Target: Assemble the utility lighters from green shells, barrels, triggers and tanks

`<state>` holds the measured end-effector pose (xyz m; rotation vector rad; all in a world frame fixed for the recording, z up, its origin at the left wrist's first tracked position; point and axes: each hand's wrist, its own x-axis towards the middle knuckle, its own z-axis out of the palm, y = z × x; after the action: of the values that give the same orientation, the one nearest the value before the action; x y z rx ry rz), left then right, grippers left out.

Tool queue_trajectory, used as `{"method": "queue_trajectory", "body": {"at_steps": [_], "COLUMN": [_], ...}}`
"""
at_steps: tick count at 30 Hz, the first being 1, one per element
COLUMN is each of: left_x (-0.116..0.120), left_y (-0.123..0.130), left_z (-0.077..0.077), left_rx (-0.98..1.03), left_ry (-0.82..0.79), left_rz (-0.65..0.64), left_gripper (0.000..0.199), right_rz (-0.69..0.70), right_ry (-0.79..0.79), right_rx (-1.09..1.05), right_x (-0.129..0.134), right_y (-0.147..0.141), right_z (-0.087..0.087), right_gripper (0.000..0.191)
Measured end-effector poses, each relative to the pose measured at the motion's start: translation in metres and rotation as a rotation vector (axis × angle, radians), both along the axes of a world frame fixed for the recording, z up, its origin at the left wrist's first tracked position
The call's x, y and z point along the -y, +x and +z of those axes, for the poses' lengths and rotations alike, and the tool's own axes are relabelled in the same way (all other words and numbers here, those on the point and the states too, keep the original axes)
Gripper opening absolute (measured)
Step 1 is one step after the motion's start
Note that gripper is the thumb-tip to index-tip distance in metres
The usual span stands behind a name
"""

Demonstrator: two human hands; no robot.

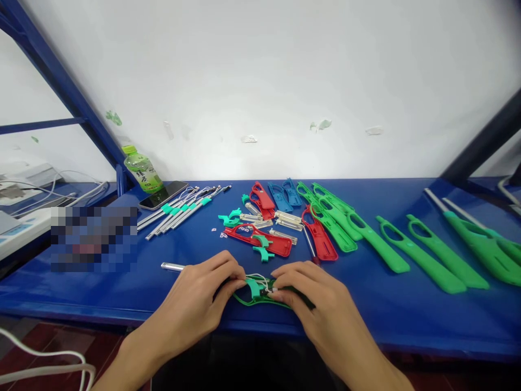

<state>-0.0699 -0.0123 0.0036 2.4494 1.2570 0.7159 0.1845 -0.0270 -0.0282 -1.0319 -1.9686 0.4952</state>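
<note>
A green lighter shell lies at the front edge of the blue table, with white wires and a teal trigger piece inside it. My left hand is closed at the shell's left part, thumb and index finger pinching beside the teal piece; what lies between the fingertips is hidden. A silver metal tube sticks out to the left from behind this hand. My right hand is closed over the shell's right part, its thumb and index fingertips pressed together on a small white and black part at the wires.
Behind my hands on the table lie red shells, blue shells, clear tanks and teal pieces. Green shells spread right. Wired metal tubes, a phone and a bottle are at left.
</note>
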Motion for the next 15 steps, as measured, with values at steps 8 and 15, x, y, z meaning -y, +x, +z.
{"method": "queue_trajectory", "body": {"at_steps": [8, 15], "left_x": [-0.0005, 0.0011], "left_y": [0.0023, 0.0043], "left_z": [-0.0004, -0.0022], "left_rx": [0.015, 0.016], "left_ry": [0.021, 0.073], "left_rz": [0.006, 0.014], "left_gripper": [0.023, 0.022], "right_rz": [-0.025, -0.021], "right_ry": [0.039, 0.109], "right_rx": [0.003, 0.015], "right_x": [-0.0011, -0.0013], "right_y": [-0.0003, -0.0011], "right_z": [-0.0009, -0.0033], "right_gripper": [0.012, 0.014]}}
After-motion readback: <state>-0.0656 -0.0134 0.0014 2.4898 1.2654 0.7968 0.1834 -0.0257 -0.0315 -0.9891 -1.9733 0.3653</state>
